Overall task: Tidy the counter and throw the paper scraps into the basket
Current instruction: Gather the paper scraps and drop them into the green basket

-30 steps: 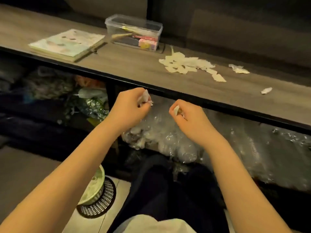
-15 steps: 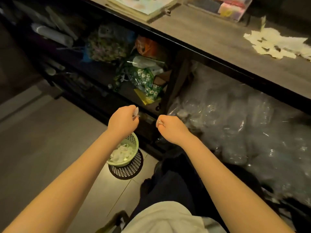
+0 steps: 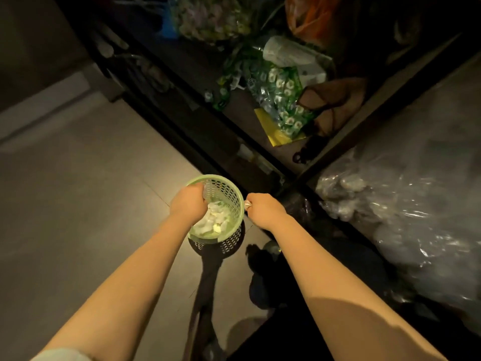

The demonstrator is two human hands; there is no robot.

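A light green mesh basket [image 3: 232, 194] stands on the floor, with several white paper scraps [image 3: 214, 222] lying inside. My left hand [image 3: 188, 204] hangs over its left rim with fingers curled down into the opening. A pale paper scrap [image 3: 204, 191] shows at its fingertips. My right hand [image 3: 263, 208] hovers just right of the rim, outside the basket. It pinches a small white scrap [image 3: 248, 203]. The counter top is out of view.
A black mesh base [image 3: 229, 243] sits under the basket. Dark open shelves [image 3: 197, 121] ahead hold a green printed bag [image 3: 279, 100], a yellow sheet [image 3: 270, 131] and other bags. Clear plastic-wrapped bundles [image 3: 406, 204] fill the right. Tiled floor [image 3: 78, 191] spreads left. My dark-trousered legs [image 3: 286, 282] are below.
My view has swung down from the counter to the floor. Both hands, each carrying a scrap, have dropped to the basket, and the left one now reaches into its opening.
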